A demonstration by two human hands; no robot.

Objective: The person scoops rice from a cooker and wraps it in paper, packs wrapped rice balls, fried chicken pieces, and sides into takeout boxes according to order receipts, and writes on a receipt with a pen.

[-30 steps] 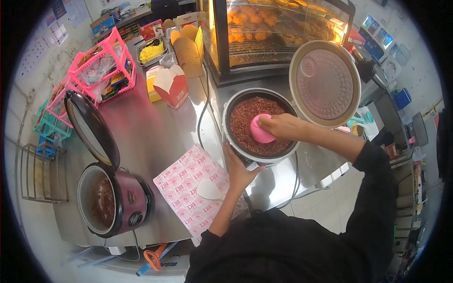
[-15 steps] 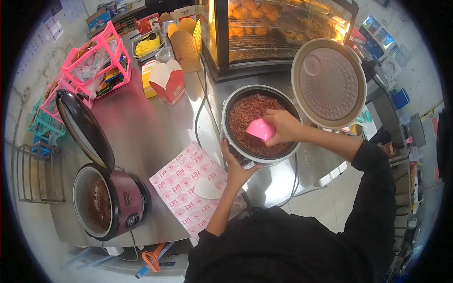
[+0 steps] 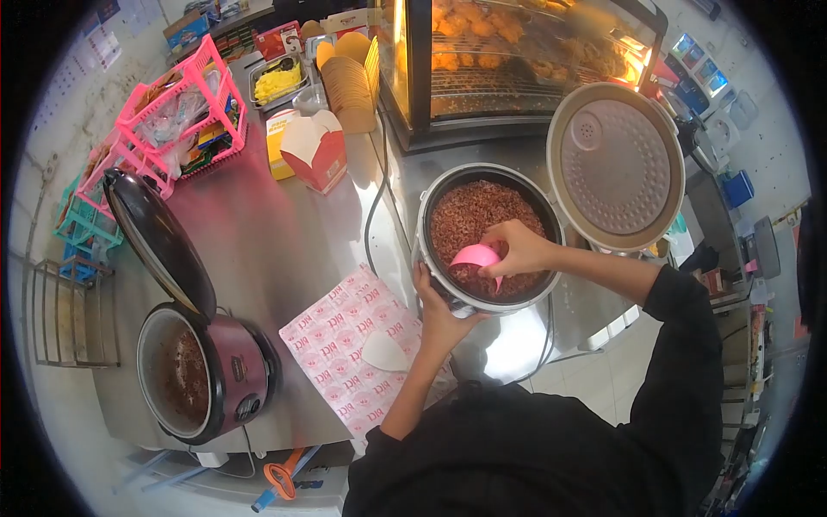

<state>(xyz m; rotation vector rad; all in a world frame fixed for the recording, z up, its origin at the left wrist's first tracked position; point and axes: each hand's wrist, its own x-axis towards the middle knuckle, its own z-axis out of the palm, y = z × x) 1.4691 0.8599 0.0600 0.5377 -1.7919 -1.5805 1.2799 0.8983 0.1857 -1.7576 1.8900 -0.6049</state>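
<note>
Reddish-brown cooked rice (image 3: pixel 474 207) fills much of the open rice cooker (image 3: pixel 426 246). Inside the pot, my right hand (image 3: pixel 517 248) is closed on a small pink bowl (image 3: pixel 473 253), thumb and fingers pinching its rim. The bowl is tilted down at the rice, and some rice shows at its mouth. Against the cooker's near left outer wall, my left hand (image 3: pixel 441 317) grips the side with the thumb spread toward the front. A white paddle-like piece (image 3: pixel 384 351) lies by my left forearm on printed paper (image 3: pixel 332 345).
A second, pink rice cooker (image 3: pixel 234 362) stands open at left with rice inside. The large cooker's raised lid (image 3: pixel 616 172) is at right. Behind are a lit food display case (image 3: pixel 508 133), a red-white box (image 3: pixel 317 159), stacked brown cartons (image 3: pixel 349 95) and pink baskets (image 3: pixel 185 142).
My right hand has turned the pink bowl and lowered it against the rice nearer the front of the pot. My left hand stays on the cooker; the whole view has shifted slightly.
</note>
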